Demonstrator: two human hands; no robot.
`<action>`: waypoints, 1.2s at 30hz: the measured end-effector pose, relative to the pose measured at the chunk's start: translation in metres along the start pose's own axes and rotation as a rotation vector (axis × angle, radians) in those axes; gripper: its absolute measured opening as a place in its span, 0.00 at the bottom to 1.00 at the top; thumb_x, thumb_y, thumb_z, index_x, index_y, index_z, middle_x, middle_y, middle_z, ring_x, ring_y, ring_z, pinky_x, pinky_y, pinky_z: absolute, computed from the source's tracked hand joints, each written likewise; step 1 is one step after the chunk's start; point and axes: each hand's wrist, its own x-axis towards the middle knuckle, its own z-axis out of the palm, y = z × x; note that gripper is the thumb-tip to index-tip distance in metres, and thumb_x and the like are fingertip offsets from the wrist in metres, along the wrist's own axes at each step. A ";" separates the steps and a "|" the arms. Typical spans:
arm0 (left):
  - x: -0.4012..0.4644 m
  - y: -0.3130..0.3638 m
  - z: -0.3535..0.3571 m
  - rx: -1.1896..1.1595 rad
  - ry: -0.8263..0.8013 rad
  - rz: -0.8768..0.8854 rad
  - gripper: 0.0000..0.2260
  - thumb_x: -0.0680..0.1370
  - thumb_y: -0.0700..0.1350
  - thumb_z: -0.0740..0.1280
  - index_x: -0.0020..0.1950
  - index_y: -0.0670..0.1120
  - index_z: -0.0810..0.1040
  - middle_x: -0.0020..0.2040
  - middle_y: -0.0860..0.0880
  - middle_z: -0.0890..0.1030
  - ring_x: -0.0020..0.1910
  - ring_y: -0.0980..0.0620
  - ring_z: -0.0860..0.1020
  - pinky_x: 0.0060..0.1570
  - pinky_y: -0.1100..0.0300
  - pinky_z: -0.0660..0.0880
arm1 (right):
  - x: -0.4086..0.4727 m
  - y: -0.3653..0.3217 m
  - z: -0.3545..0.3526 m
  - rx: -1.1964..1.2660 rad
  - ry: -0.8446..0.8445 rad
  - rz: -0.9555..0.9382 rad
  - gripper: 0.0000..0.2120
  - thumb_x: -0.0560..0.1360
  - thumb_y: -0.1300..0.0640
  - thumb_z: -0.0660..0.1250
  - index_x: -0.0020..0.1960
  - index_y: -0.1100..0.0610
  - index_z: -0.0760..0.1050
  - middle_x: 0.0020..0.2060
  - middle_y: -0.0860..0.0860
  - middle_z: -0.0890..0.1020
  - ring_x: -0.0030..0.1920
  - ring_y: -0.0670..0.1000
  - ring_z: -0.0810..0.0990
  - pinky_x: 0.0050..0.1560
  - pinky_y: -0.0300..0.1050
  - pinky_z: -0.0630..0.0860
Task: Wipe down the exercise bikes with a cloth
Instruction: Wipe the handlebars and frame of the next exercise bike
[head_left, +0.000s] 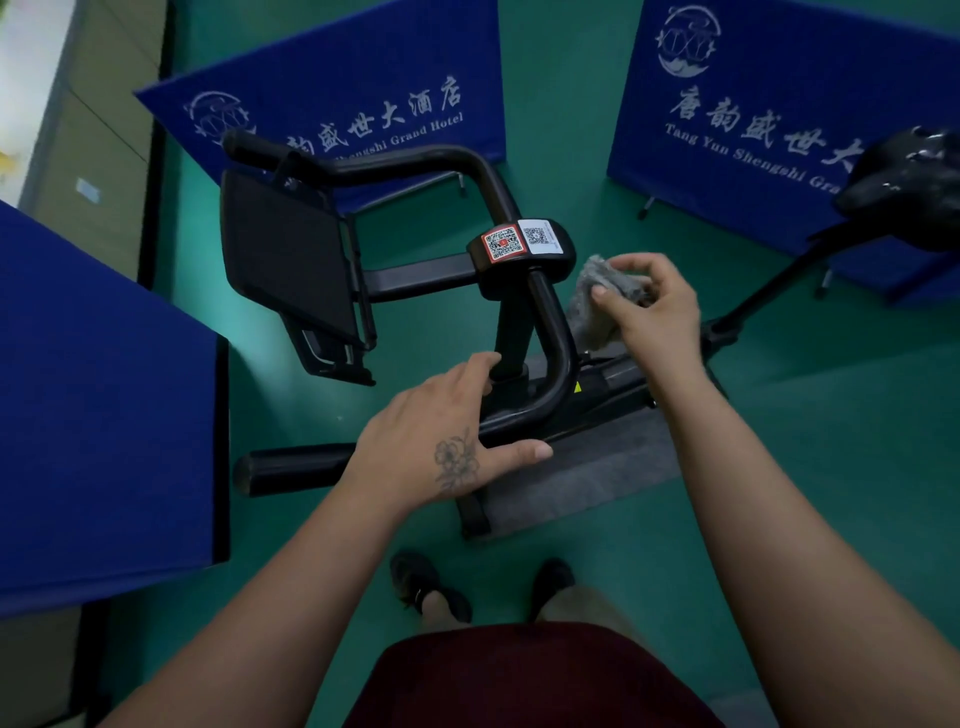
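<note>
Looking straight down, the head view shows a black exercise bike (519, 322) at the centre of the frame, standing on a green floor (779, 441) with a grey mat (587, 483) under its base. The right hand (654, 306), right of centre, grips a crumpled grey cloth (597, 306) between curled fingers and thumb; the cloth hangs just beside the bike's curved handlebar (558, 332), to its right, and whether the two touch cannot be told. The left hand (447, 441), lower and left of the cloth, lies with relaxed, nearly straight fingers over the lower bar of the handlebar, its thumb stretched toward the right and its index finger reaching the upright post (511, 332). Two QR stickers (519, 240) sit on the bike's central hub above both hands. A dark flat screen panel (291, 265) is mounted at the left of the bike. Blue banners (353, 88) with white lettering stand at the upper left and upper right. A second bike's saddle (909, 187) shows at the right edge. Two black shoes (431, 587) appear at the bottom centre.
</note>
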 end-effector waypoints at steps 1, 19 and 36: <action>0.000 0.000 0.000 -0.001 0.000 -0.001 0.47 0.72 0.82 0.61 0.82 0.58 0.55 0.78 0.57 0.72 0.74 0.50 0.74 0.68 0.46 0.75 | -0.001 -0.001 0.005 0.028 -0.025 0.010 0.12 0.75 0.60 0.77 0.54 0.47 0.81 0.51 0.51 0.86 0.49 0.46 0.82 0.53 0.48 0.82; 0.000 0.002 -0.002 0.009 -0.028 -0.029 0.45 0.71 0.83 0.61 0.80 0.58 0.58 0.76 0.57 0.74 0.73 0.49 0.75 0.67 0.46 0.76 | -0.010 0.008 0.017 0.231 -0.192 0.128 0.08 0.79 0.61 0.74 0.49 0.48 0.86 0.49 0.51 0.85 0.46 0.50 0.86 0.46 0.51 0.85; 0.000 0.005 -0.003 0.039 -0.021 -0.018 0.43 0.72 0.82 0.60 0.79 0.58 0.60 0.75 0.58 0.74 0.71 0.50 0.76 0.65 0.46 0.76 | -0.017 0.011 0.013 0.186 -0.175 0.051 0.10 0.78 0.61 0.74 0.47 0.45 0.85 0.46 0.47 0.87 0.46 0.47 0.84 0.48 0.48 0.82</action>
